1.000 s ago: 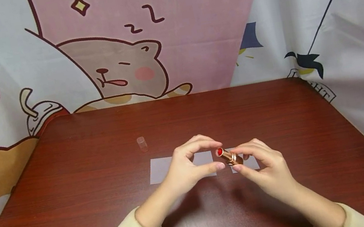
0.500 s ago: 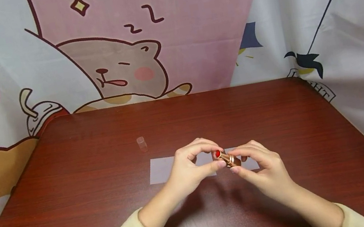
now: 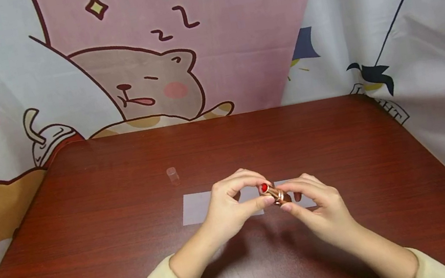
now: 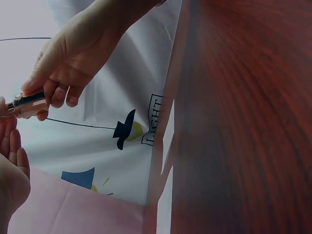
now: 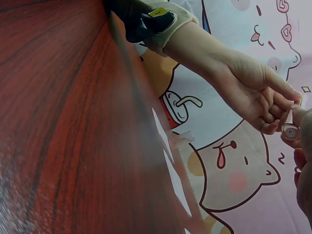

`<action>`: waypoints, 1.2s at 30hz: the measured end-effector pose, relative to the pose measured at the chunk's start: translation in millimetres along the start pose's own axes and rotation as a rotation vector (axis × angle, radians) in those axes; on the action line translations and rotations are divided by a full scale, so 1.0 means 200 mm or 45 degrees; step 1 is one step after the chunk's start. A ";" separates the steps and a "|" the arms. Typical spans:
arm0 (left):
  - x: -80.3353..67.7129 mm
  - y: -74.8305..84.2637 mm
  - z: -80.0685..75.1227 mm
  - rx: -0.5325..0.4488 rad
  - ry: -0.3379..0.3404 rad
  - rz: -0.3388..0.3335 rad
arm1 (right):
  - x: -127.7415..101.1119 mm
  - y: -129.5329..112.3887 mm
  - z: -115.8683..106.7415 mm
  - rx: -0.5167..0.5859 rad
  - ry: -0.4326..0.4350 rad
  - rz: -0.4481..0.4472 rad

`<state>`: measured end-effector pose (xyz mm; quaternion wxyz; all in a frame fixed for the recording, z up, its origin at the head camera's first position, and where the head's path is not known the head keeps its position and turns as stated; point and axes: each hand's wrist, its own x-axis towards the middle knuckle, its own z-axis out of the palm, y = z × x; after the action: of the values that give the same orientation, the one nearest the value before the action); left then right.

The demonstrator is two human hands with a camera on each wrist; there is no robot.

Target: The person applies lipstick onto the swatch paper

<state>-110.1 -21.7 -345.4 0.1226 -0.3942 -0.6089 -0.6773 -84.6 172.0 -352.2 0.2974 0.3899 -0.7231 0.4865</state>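
Over the table, I've got left hand and right hand pinching the lipstick, probably mid-twist; next wants steady counter-grip, exact contact's murky.

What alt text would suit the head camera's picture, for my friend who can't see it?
A person's left hand and right hand hold a gold lipstick with a red tip above a reddish-brown table. Two pale rectangles lie beyond the hands, with a small clear cylinder farther back; behind hangs a cloth showing a sleeping cartoon bear.
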 end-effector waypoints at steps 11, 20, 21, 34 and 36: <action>0.01 0.00 -0.01 -0.012 -0.024 0.029 | -0.01 0.01 0.00 -0.011 -0.038 0.008; 0.01 -0.01 -0.01 -0.020 -0.041 0.029 | -0.01 0.04 0.00 0.044 -0.091 0.026; 0.01 -0.01 -0.01 -0.022 -0.041 0.026 | -0.02 0.04 0.00 0.055 -0.099 0.030; 0.02 0.00 -0.02 -0.055 -0.068 0.010 | -0.02 0.06 -0.01 0.168 -0.155 0.049; 0.02 0.00 -0.02 -0.055 -0.072 0.010 | -0.03 0.06 -0.01 0.173 -0.159 0.050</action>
<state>-114.1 -23.6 -343.2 0.0995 -0.4182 -0.5958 -0.6784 -92.0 177.5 -361.9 0.2151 0.4245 -0.7131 0.5148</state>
